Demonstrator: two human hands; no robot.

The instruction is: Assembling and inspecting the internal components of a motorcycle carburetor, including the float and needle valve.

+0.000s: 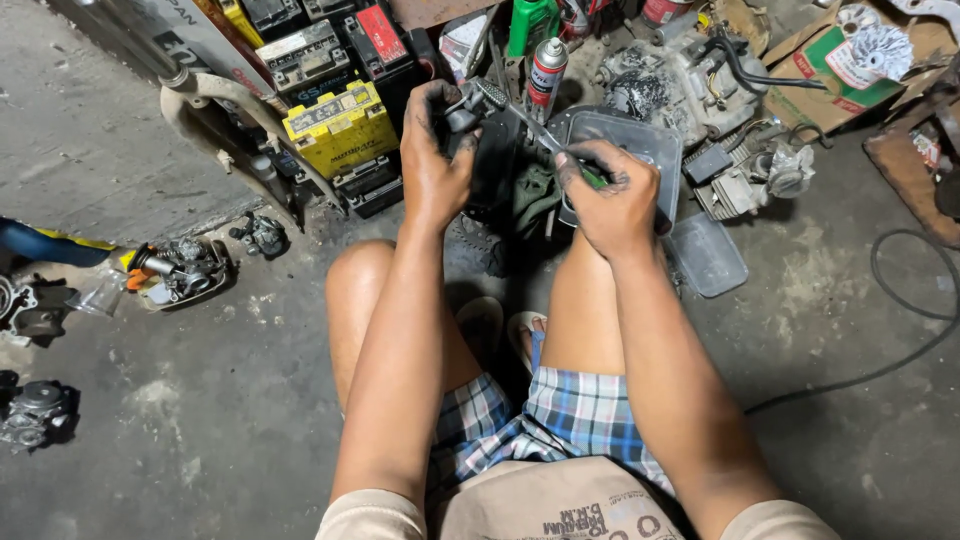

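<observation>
Two greasy hands (437, 150) (612, 195) clasp a dark metal part (468, 108).

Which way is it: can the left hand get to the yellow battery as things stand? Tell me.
Probably not yet: the left hand is closed around a dark metal part. The yellow battery sits close beside it, with nothing between.

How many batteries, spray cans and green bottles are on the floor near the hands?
Yellow battery: 1
Dark batteries, one of them with a red top: 2
Spray can: 1
Green bottle: 1
Total: 5
More may be hidden in the clutter behind.
</observation>
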